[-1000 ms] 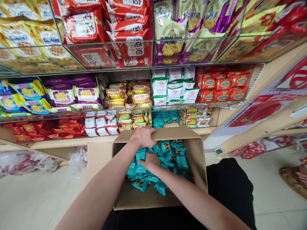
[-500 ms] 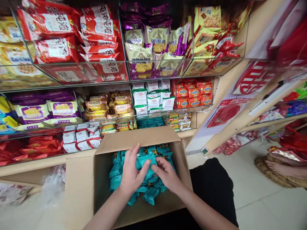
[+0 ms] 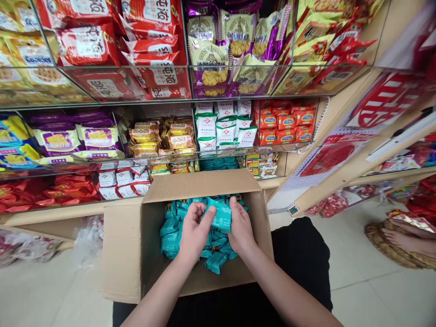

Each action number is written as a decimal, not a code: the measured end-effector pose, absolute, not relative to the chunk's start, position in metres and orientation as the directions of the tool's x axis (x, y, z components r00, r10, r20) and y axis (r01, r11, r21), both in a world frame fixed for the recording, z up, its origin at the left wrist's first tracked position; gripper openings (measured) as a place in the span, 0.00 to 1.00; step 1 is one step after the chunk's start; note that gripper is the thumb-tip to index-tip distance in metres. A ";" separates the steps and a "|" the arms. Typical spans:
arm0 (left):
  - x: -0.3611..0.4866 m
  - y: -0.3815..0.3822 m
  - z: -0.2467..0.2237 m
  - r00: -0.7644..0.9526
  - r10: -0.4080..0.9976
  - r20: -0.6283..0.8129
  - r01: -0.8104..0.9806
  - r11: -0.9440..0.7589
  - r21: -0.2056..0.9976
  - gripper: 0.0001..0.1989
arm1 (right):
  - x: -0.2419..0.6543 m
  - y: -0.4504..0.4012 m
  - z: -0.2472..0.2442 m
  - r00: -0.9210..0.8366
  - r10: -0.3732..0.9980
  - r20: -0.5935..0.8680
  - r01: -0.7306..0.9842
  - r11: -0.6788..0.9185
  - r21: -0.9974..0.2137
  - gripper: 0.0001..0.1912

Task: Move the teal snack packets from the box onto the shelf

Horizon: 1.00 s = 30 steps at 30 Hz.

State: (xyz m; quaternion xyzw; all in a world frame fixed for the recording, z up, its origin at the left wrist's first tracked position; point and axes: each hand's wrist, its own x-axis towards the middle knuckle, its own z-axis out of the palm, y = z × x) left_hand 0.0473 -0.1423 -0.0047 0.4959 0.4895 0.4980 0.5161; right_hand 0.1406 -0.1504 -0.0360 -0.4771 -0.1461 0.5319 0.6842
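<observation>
My left hand [image 3: 195,229] pinches a small teal snack packet [image 3: 220,215] between thumb and curled fingers. At the packet's other end is my right hand [image 3: 242,227], closed on its right edge, with most of its fingers hidden behind. Printed text shows on the packet's face. Both hands are above an open cardboard box [image 3: 148,245], which holds many similar teal packets [image 3: 170,240] in a loose heap.
Behind the box rise shelves [image 3: 218,152] with clear dividers, stocked with red, purple, white and yellow snack packs. The person's black-clothed knee [image 3: 299,259] lies right of the box. Another person's foot [image 3: 408,240] rests at the far right.
The packet is now raised more upright, its printed face showing, and my hands have shifted to its two ends. The view has tilted down, so the shelves sit higher.
</observation>
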 end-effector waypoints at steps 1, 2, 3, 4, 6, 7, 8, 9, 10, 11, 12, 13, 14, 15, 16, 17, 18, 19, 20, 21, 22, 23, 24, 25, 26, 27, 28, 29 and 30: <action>0.046 -0.140 -0.003 0.055 0.998 -0.027 -0.019 0.028 0.999 0.15 | 0.142 -0.149 -0.038 0.408 0.867 -0.285 -0.548 -0.017 -0.837 0.21; 0.044 -0.138 -0.002 0.085 0.995 -0.044 -0.003 0.044 0.999 0.15 | 0.143 -0.149 -0.040 0.424 0.869 -0.255 -0.500 -0.010 -0.866 0.21; 0.043 -0.136 -0.002 0.110 0.992 -0.054 0.019 0.052 0.998 0.16 | 0.143 -0.149 -0.042 0.440 0.870 -0.221 -0.449 0.000 -0.893 0.21; 0.042 -0.134 -0.002 0.129 0.990 -0.052 0.051 0.045 0.998 0.16 | 0.144 -0.149 -0.044 0.456 0.870 -0.185 -0.399 0.014 -0.917 0.21; 0.040 -0.132 -0.005 0.134 0.991 0.000 0.147 -0.020 0.989 0.15 | 0.146 -0.151 -0.047 0.486 0.867 -0.111 -0.307 0.051 -0.951 0.21; 0.040 -0.131 -0.006 0.125 0.991 0.046 0.214 -0.072 0.974 0.15 | 0.147 -0.151 -0.048 0.502 0.862 -0.074 -0.263 0.071 -0.962 0.20; 0.040 -0.132 -0.007 0.117 0.988 0.096 0.285 -0.126 0.950 0.14 | 0.147 -0.152 -0.049 0.518 0.854 -0.043 -0.227 0.089 -0.970 0.20; 0.041 -0.133 -0.007 0.114 0.984 0.140 0.351 -0.171 0.921 0.13 | 0.148 -0.152 -0.050 0.533 0.846 -0.021 -0.202 0.103 -0.974 0.20; 0.041 -0.134 -0.007 0.118 0.979 0.169 0.407 -0.203 0.890 0.13 | 0.149 -0.152 -0.052 0.545 0.838 -0.011 -0.191 0.111 -0.975 0.20; 0.042 -0.135 -0.007 0.128 0.975 0.182 0.456 -0.220 0.862 0.12 | 0.149 -0.153 -0.053 0.554 0.833 -0.012 -0.192 0.114 -0.975 0.20; 0.042 -0.135 -0.006 0.145 0.973 0.180 0.501 -0.229 0.835 0.12 | 0.149 -0.153 -0.055 0.557 0.830 -0.019 -0.203 0.114 -0.973 0.20; 0.042 -0.136 -0.004 0.166 0.971 0.170 0.548 -0.234 0.803 0.12 | 0.149 -0.154 -0.057 0.553 0.832 -0.030 -0.220 0.112 -0.969 0.20; 0.042 -0.136 -0.003 0.192 0.969 0.157 0.600 -0.242 0.762 0.12 | 0.149 -0.155 -0.059 0.547 0.836 -0.039 -0.238 0.110 -0.965 0.20; 0.042 -0.137 -0.002 0.223 0.964 0.145 0.655 -0.258 0.711 0.11 | 0.149 -0.155 -0.061 0.539 0.841 -0.047 -0.254 0.109 -0.961 0.20; 0.041 -0.137 0.000 0.257 0.957 0.132 0.710 -0.279 0.647 0.11 | 0.148 -0.157 -0.062 0.533 0.845 -0.053 -0.270 0.110 -0.957 0.20; 0.041 -0.137 0.002 0.292 0.949 0.120 0.762 -0.306 0.570 0.11 | 0.148 -0.158 -0.063 0.526 0.848 -0.061 -0.287 0.110 -0.952 0.20; 0.040 -0.137 0.003 0.325 0.940 0.109 0.807 -0.335 0.485 0.12 | 0.148 -0.159 -0.064 0.522 0.850 -0.069 -0.304 0.110 -0.946 0.20; 0.040 -0.138 0.005 0.354 0.930 0.100 0.842 -0.363 0.399 0.13 | 0.148 -0.160 -0.065 0.521 0.850 -0.078 -0.319 0.110 -0.941 0.20; 0.041 -0.138 0.008 0.379 0.921 0.093 0.864 -0.388 0.320 0.14 | 0.148 -0.161 -0.066 0.522 0.849 -0.085 -0.331 0.109 -0.937 0.20; 0.042 -0.138 0.010 0.402 0.911 0.089 0.875 -0.411 0.255 0.15 | 0.148 -0.161 -0.067 0.525 0.846 -0.093 -0.339 0.107 -0.935 0.20; 0.043 -0.138 0.013 0.423 0.902 0.089 0.878 -0.432 0.207 0.16 | 0.148 -0.161 -0.067 0.531 0.841 -0.100 -0.342 0.104 -0.934 0.20; 0.045 -0.138 0.016 0.442 0.892 0.091 0.876 -0.451 0.173 0.17 | 0.148 -0.161 -0.068 0.538 0.836 -0.108 -0.341 0.099 -0.935 0.20; 0.046 -0.138 0.018 0.458 0.884 0.093 0.871 -0.467 0.151 0.17 | 0.149 -0.160 -0.068 0.545 0.830 -0.115 -0.338 0.092 -0.936 0.20; 0.048 -0.137 0.020 0.471 0.877 0.092 0.866 -0.480 0.139 0.17 | 0.149 -0.160 -0.068 0.550 0.826 -0.123 -0.337 0.085 -0.938 0.20; 0.049 -0.137 0.022 0.479 0.873 0.092 0.862 -0.487 0.139 0.17 | 0.150 -0.159 -0.068 0.555 0.822 -0.129 -0.337 0.080 -0.938 0.20; 0.051 -0.137 0.024 0.484 0.870 0.094 0.857 -0.493 0.152 0.16 | 0.150 -0.158 -0.066 0.563 0.816 -0.133 -0.337 0.080 -0.938 0.20; 0.052 -0.137 0.025 0.486 0.868 0.099 0.849 -0.496 0.182 0.15 | 0.151 -0.158 -0.064 0.572 0.809 -0.135 -0.340 0.084 -0.937 0.20; 0.052 -0.137 0.026 0.483 0.869 0.108 0.838 -0.494 0.232 0.14 | 0.152 -0.158 -0.061 0.581 0.802 -0.137 -0.348 0.093 -0.933 0.20; 0.053 -0.137 0.026 0.473 0.873 0.121 0.821 -0.486 0.300 0.13 | 0.153 -0.158 -0.056 0.588 0.796 -0.143 -0.365 0.104 -0.925 0.20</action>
